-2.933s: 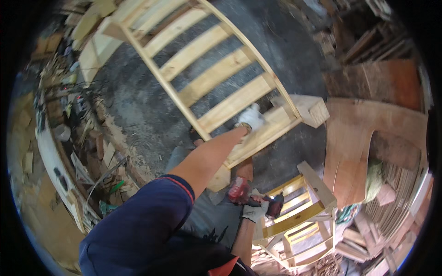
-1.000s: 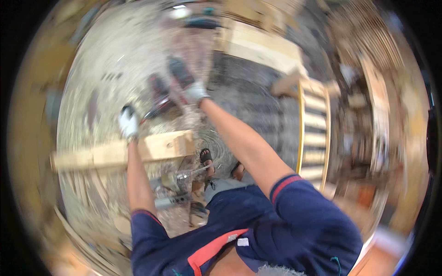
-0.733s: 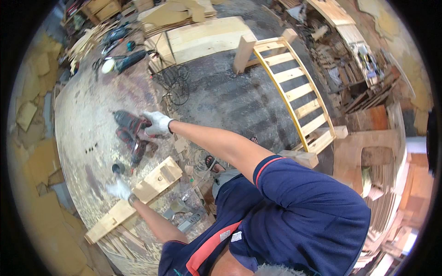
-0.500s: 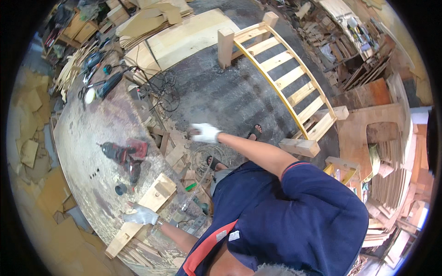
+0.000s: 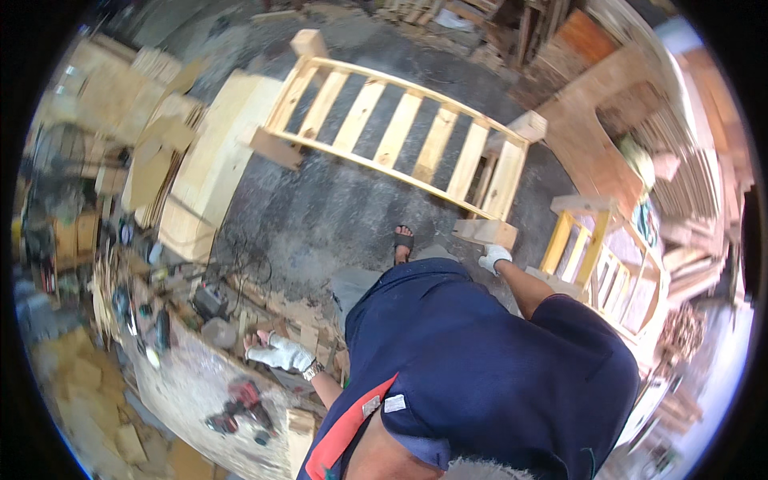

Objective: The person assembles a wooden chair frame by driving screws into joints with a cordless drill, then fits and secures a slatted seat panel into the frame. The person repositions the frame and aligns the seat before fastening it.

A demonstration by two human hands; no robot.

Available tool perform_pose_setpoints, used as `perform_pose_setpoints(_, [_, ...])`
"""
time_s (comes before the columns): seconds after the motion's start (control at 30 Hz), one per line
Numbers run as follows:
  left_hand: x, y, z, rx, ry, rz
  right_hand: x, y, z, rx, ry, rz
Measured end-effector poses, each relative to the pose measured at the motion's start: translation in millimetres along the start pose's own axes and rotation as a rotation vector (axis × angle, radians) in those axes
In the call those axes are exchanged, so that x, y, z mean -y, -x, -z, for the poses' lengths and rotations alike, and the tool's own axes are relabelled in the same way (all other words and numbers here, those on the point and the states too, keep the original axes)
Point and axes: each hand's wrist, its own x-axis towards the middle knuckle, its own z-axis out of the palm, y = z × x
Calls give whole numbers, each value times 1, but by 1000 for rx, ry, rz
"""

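Note:
My left hand (image 5: 285,353), in a whitish glove with bare fingertips, is held out over the near edge of the workbench (image 5: 192,384). Its fingers are apart and hold nothing. My right hand (image 5: 496,260), gloved too, hangs at the near right leg (image 5: 486,232) of a slatted wooden frame (image 5: 396,132). Whether it touches that leg, and how its fingers are bent, is too small to make out. Pale slats run across between two long rails, and thick square legs stand at the frame's corners. On the bench lies a red and black power tool (image 5: 242,406).
Right of me stands another slatted wooden piece (image 5: 596,268) with yellowish edges. Pale boards (image 5: 220,164) lie left of the frame. Cables (image 5: 244,276) and offcuts (image 5: 308,332) clutter the bench's edge. Stacked panels (image 5: 672,152) lean at the far right.
I have turned toward the slatted frame, and the bench has shifted lower left in view. My left hand has left the wooden beam on the bench. My right hand has come to the frame's leg.

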Motion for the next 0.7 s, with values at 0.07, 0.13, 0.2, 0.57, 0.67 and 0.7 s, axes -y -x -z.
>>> perform_pose_setpoints(0.07, [-20, -11, -47, 120, 6, 21, -6, 9, -19, -79, -193, -83])
perform_pose_setpoints(0.13, [-35, -20, -94, 200, 123, -20, 2, 13, -40, -74, -428, -245])
perform_pose_setpoints(0.2, [-45, -38, -137, 393, 233, 30, 21, 10, -65, -50, -578, -305])
perform_pose_setpoints(0.57, [-15, -137, -491, 1180, 409, 879, 151, -49, -46, -369, -949, -584])
perform_pose_setpoints(0.67, [22, -127, -571, 1268, 304, 1106, 181, -68, -1, -472, -1172, -695])
perform_pose_setpoints(0.7, [33, -125, -588, 1263, 212, 1161, 197, -74, 9, -506, -1170, -715])
